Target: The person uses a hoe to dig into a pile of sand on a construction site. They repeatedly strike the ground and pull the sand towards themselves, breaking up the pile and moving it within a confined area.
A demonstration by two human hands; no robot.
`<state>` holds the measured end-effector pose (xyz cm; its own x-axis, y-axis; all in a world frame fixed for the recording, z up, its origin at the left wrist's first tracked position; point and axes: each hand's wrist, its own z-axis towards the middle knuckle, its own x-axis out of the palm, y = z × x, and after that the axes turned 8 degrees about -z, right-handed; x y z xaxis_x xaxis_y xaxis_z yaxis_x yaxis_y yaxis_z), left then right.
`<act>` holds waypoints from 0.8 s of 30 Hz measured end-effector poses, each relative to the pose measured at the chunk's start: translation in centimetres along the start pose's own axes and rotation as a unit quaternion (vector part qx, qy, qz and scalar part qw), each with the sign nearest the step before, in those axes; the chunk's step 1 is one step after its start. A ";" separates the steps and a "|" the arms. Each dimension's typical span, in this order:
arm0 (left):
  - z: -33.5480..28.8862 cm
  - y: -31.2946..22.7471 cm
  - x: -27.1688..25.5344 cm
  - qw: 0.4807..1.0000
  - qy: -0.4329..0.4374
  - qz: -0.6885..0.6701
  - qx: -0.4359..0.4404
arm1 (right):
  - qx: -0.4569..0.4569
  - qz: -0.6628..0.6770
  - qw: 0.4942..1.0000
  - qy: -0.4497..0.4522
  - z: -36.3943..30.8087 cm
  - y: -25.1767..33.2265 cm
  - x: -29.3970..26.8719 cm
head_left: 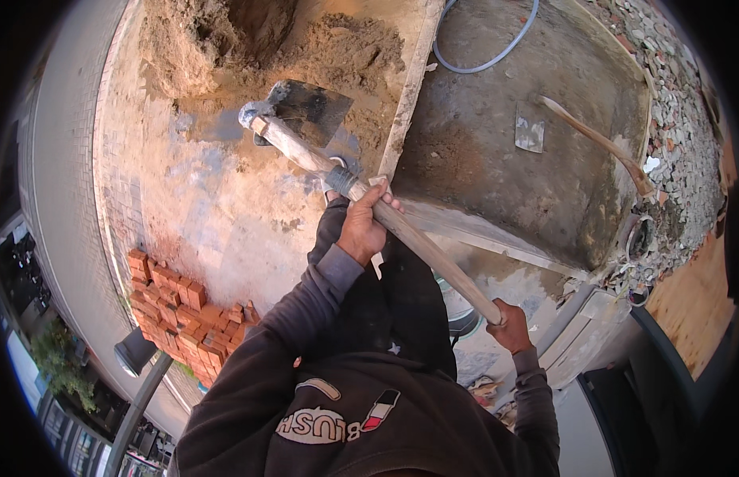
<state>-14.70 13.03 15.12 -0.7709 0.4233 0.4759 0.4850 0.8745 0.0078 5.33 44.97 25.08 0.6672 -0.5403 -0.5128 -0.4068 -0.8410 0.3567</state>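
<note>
Both my hands grip a hoe point(437, 258) with a long wooden handle. My left hand point(364, 229) is wrapped round the handle just below a dark binding. Farther down, my right hand point(509, 327) closes on the handle's near end. The hoe's flat metal blade point(310, 111) is at the far left, over sandy ground by the pile of sand point(349, 52). Its socket is crusted with grey material. Whether the blade touches the ground, I cannot tell.
Right of the hoe is a shallow, wet-looking trough point(403, 119) with raised edges. In it lie a second hoe point(600, 137) and a pale hose point(496, 62). Stacked red bricks point(186, 318) stand at left; rubble point(679, 119) lines the right. A bucket point(465, 322) is partly hidden beside my legs.
</note>
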 end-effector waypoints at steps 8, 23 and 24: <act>12.2 -15.6 -5.5 0.989 -0.107 -0.020 0.105 | -0.114 -0.083 0.990 -0.014 15.4 17.8 0.6; 23.8 -3.4 -1.7 0.993 -0.102 -0.026 -0.042 | 0.028 -0.261 0.963 -0.057 25.2 18.8 -2.2; 23.8 -2.7 -1.8 0.993 -0.110 -0.018 -0.047 | 0.026 -0.253 0.966 -0.053 24.7 18.2 -1.8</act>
<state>-24.47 15.56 -6.67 -0.8546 0.4430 0.2709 0.4845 0.8680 0.1090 -18.77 29.89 13.21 0.7218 -0.0571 -0.6897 -0.0786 -0.9969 0.0002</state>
